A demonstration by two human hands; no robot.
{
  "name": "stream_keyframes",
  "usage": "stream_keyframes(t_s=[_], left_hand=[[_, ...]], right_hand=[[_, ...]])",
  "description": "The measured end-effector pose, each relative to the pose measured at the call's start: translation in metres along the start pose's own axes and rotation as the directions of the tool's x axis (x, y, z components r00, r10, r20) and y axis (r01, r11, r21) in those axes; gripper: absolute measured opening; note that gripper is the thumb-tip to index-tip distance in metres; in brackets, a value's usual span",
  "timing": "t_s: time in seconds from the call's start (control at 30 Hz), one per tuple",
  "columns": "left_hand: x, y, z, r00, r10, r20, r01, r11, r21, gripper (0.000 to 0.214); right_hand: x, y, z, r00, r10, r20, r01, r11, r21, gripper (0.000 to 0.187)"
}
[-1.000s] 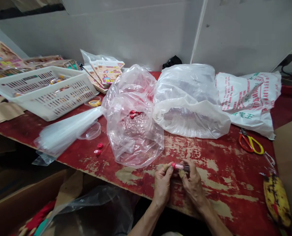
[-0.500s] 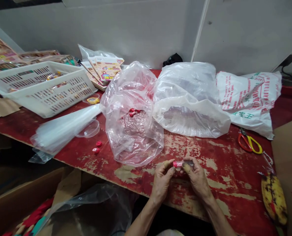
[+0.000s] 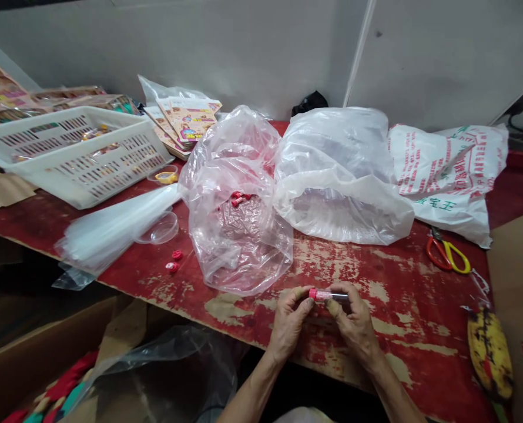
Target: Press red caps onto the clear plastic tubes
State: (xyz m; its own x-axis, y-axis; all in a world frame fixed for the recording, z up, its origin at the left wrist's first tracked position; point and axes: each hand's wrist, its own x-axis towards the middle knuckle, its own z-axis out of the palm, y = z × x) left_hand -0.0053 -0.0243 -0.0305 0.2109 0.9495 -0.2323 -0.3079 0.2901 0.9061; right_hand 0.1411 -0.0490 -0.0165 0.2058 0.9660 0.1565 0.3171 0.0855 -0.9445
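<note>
Both my hands hold a small clear tube with a pink-red cap (image 3: pixel 327 295) above the chipped red table (image 3: pixel 389 282). My left hand (image 3: pixel 289 320) pinches the capped end between finger and thumb. My right hand (image 3: pixel 354 323) grips the clear far end. Just beyond them lies a clear plastic bag (image 3: pixel 237 235) with small red pieces (image 3: pixel 237 200) inside it. Two loose red pieces (image 3: pixel 174 260) sit on the tabletop to the left of that bag. Nothing hides the tube's cap, though the tube's contents are too small to make out.
A white slotted basket (image 3: pixel 83 154), printed cards (image 3: pixel 186 120), clear sleeves (image 3: pixel 111 229) and a clear lid (image 3: pixel 162 229) lie to the left. A large clear bag (image 3: pixel 336 176), a printed sack (image 3: pixel 446 176), scissors (image 3: pixel 447 255) and a banana (image 3: pixel 489 353) lie to the right.
The tube now sits more level, with more of its clear length showing between my hands. My fingers have shifted along it, and the whole view has drifted slightly.
</note>
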Motion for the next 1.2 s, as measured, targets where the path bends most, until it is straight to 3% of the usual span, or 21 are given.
stream_keyframes(t_s=[0.1, 0.27, 0.4, 0.7, 0.83, 1.0, 1.2], left_hand=[[0.0, 0.0, -0.001, 1.0, -0.004, 0.017, 0.004, 1.0, -0.004, 0.031], [-0.001, 0.003, 0.001, 1.0, -0.008, 0.029, 0.009, 0.999, -0.046, 0.021], [-0.002, 0.003, 0.004, 0.998, -0.043, 0.055, 0.049, 0.992, -0.118, 0.022], [-0.004, 0.002, 0.002, 0.987, -0.133, 0.095, 0.139, 0.988, -0.07, 0.026], [-0.003, 0.01, 0.0, 0.993, -0.046, 0.107, 0.038, 0.997, 0.072, 0.023], [-0.001, 0.015, -0.006, 0.985, 0.13, 0.113, -0.158, 0.944, 0.291, 0.019], [0.0, 0.015, -0.006, 0.993, 0.066, 0.102, -0.087, 0.97, 0.226, 0.018]], right_hand=[[0.002, -0.005, -0.004, 1.0, -0.002, -0.015, 0.002, 1.0, -0.004, 0.022], [0.004, -0.003, -0.009, 0.963, 0.238, 0.129, -0.262, 0.941, 0.215, 0.03], [0.001, -0.003, -0.01, 0.987, 0.156, 0.028, -0.158, 0.972, 0.174, 0.027], [0.003, -0.007, -0.017, 0.996, 0.038, 0.077, -0.043, 0.997, 0.058, 0.02], [0.002, -0.007, -0.018, 0.996, -0.034, 0.084, 0.034, 0.999, -0.003, 0.018], [0.002, -0.007, -0.014, 0.993, 0.024, 0.112, -0.029, 0.999, 0.044, 0.018], [-0.006, -0.002, -0.004, 0.997, 0.068, 0.029, -0.069, 0.996, 0.058, 0.022]])
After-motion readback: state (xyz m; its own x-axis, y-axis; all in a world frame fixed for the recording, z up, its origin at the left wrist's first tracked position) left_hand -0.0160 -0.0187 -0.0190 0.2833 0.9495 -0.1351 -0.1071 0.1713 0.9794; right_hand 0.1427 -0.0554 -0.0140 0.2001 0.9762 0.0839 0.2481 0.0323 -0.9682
